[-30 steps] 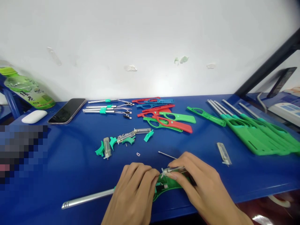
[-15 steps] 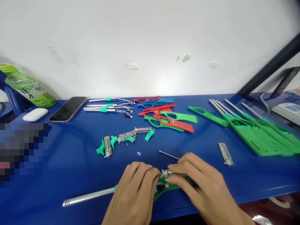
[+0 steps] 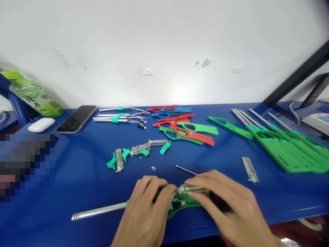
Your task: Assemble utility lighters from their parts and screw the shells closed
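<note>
Clamping fingers of right hand (image 3: 228,202) on one clear tank (image 3: 194,188), of left hand (image 3: 147,206) on one green casing (image 3: 191,201)

Single head-worn view, forward and down over the blue table (image 3: 87,185), close.

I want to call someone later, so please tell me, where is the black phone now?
In the head view, at far left, beside the white oval case.

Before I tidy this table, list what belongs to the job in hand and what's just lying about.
Seem part of the job: green shell, metal tube, clear cartridges, teal pieces, wired rods, coloured handles.
Seem just lying about: phone, white case, drink bottle.
</note>
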